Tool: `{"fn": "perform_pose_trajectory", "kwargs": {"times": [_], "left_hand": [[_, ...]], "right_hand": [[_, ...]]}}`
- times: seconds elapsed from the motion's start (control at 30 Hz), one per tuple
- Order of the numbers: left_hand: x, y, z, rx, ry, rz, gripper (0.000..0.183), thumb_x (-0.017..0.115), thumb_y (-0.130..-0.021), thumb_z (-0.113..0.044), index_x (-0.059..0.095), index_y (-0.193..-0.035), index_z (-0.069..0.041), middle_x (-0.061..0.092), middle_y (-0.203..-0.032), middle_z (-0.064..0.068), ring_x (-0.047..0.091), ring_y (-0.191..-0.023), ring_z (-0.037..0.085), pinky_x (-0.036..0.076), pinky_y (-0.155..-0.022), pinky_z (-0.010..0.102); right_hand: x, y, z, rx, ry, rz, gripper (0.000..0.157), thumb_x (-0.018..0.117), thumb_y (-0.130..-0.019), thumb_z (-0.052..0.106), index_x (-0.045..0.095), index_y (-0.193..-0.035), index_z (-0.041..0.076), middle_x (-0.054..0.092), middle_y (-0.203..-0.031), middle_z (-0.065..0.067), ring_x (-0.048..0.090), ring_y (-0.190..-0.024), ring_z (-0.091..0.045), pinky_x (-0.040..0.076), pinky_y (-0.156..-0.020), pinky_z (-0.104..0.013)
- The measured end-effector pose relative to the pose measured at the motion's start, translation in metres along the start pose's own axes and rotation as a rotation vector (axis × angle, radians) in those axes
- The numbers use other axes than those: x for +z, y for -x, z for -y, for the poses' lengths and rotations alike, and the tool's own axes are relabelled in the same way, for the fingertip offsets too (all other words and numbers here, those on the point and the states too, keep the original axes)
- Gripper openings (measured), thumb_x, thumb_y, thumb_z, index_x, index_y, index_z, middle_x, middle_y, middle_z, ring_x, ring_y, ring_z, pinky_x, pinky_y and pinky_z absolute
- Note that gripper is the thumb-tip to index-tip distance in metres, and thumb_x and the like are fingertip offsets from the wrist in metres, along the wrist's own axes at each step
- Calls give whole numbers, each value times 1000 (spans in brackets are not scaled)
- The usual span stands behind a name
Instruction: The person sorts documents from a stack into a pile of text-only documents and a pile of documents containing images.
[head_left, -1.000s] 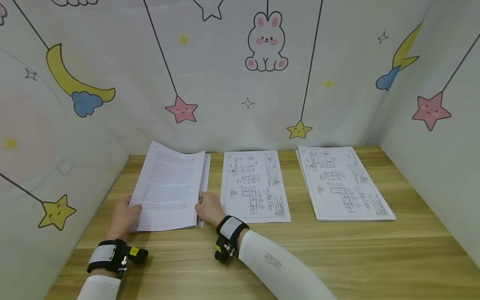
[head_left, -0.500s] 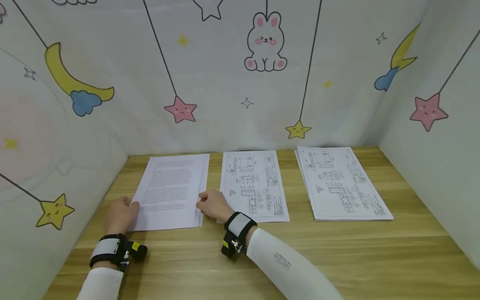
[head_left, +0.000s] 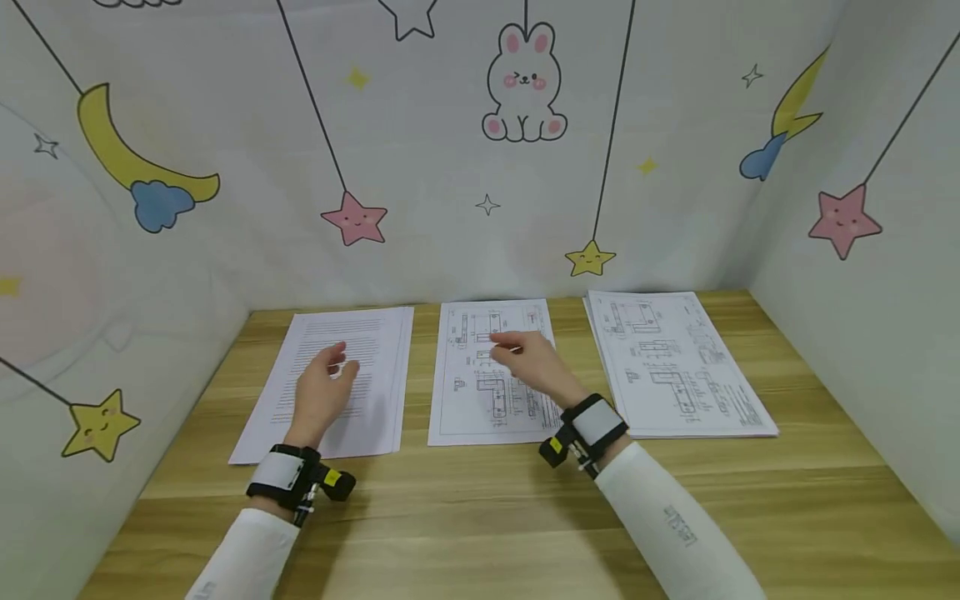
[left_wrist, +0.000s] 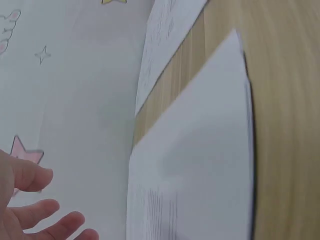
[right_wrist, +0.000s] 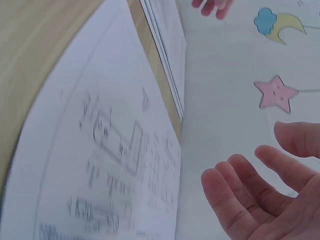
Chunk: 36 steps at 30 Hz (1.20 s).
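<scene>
My left hand (head_left: 324,392) hovers over a stack of printed text sheets (head_left: 386,358) at the left of the table, its fingers loosely bent around nothing. In the left wrist view the thumb and fingertips stand apart from one another, clear of the paper. Above the middle sheet, a technical drawing (head_left: 465,417), hangs my right hand (head_left: 532,362). Its fingers are relaxed and hold nothing; in the right wrist view the hand (right_wrist: 265,195) shows fingers spread from the thumb. Part of the drawing is hidden behind this hand.
At the right lies a thicker stack of technical drawings (head_left: 675,367), its lower sheets peeking out at the left edge. The wooden table (head_left: 450,517) meets a fabric backdrop (head_left: 420,150) printed with stars, moons and a rabbit behind and at both sides.
The raised top text sheet has come down flat on the left stack. Both hands have let go and lifted; both have moved right, the right one to over the middle drawing.
</scene>
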<state>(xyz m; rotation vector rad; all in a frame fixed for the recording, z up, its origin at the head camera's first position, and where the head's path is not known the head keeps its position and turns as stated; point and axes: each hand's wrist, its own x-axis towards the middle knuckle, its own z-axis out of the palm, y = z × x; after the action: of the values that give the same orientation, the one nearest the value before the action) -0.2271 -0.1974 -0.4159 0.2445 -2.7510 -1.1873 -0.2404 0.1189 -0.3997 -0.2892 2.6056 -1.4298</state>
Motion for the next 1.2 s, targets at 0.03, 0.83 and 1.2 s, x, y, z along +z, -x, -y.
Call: {"fn": "perform_pose_trajectory", "kwargs": {"times": [0.03,0.83,1.2], "left_hand": [[8,0,-9,19,21,16,53,50,-101,-21,41,-149,-2,49,-145,26,46,-132,41,39,-109,54],[196,53,-162,-2,577,594,45,54,-100,-23,52,-143,-10,57,-142,11,59,-124,25,49,-104,38],[237,73,-178,-177,771,669,50,55,-95,-14,50,-143,-3,63,-131,18,65,-115,22,53,-100,34]], "right_hand": [[-12,3,-5,15,14,-21,44,53,-100,31,56,-141,14,63,-134,-10,61,-113,-28,55,-88,-37],[-172,76,-144,293,425,-291,63,47,-103,27,26,-152,-7,27,-152,-40,25,-140,-59,27,-111,-70],[-172,85,-164,353,587,-114,79,37,-104,50,22,-151,-11,14,-150,-48,12,-140,-65,17,-111,-75]]}}
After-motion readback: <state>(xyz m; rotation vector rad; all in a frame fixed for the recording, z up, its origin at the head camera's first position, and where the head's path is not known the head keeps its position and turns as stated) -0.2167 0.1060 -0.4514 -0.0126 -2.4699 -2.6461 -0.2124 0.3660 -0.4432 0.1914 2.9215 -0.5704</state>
